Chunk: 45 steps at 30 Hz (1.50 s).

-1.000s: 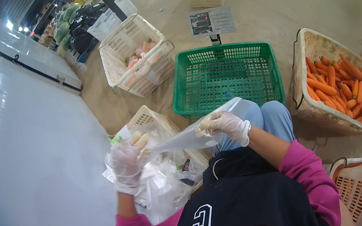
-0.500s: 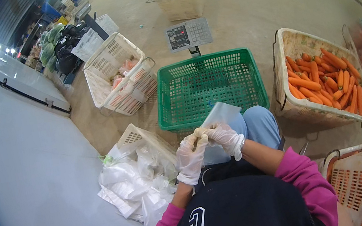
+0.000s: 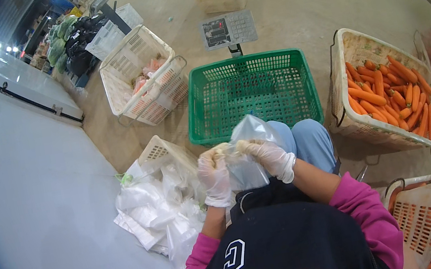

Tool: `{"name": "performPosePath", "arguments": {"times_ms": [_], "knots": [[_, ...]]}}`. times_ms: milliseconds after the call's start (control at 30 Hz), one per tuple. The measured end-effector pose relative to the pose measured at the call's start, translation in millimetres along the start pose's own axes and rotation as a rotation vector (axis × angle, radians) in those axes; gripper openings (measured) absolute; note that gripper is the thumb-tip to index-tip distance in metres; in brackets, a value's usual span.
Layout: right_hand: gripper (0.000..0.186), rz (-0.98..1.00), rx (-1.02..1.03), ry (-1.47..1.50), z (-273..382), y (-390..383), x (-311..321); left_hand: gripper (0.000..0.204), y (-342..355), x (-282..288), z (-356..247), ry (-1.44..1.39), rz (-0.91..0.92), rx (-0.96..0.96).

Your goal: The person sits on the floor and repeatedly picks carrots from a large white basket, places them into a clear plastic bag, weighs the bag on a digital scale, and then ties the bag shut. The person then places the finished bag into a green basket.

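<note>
Magenta sleeves (image 3: 366, 212), dark apron (image 3: 296, 240), translucent gloves (image 3: 275, 160)

Bag (image 3: 249, 173) before bskt (image 3: 251, 94); scale display (image 3: 228, 30) behind; carrots (image 3: 391, 96) in crate (image 3: 377, 130) R; plastic pile (image 3: 153, 207) L.

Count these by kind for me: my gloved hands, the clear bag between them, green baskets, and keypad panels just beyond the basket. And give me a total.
Gloved hands, left hand and right hand: 2
Clear bag: 1
Green basket: 1
Keypad panel: 1
Total: 5
</note>
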State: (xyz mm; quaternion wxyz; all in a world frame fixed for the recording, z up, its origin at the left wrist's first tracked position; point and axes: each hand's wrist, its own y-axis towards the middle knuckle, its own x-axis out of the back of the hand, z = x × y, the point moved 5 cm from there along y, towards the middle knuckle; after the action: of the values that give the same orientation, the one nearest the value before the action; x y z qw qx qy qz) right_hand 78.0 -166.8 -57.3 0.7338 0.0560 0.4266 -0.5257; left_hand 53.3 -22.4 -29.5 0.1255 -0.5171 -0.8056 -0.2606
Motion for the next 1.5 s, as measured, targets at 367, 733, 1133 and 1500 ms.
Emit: {"name": "performPosePath", "arguments": {"times_ms": [367, 733, 1133, 1500], "knots": [[0.027, 0.033, 0.352, 0.394, 95, -1, 48, 0.023, 45, 66, 107, 0.052, -0.086, 0.064], [0.029, -0.604, 1.191, -1.856, 135, -70, -3, 0.035, 55, -1, -110, 0.153, 0.135, -0.518], [0.031, 0.204, 0.164, -0.307, 161, -78, 125, 0.026, 104, -5, -27, 0.204, 0.446, -0.241], [0.038, -0.771, -0.297, -1.65, 194, -37, 432, 0.013, 178, -135, -11, -0.24, 0.565, 0.167]]}}
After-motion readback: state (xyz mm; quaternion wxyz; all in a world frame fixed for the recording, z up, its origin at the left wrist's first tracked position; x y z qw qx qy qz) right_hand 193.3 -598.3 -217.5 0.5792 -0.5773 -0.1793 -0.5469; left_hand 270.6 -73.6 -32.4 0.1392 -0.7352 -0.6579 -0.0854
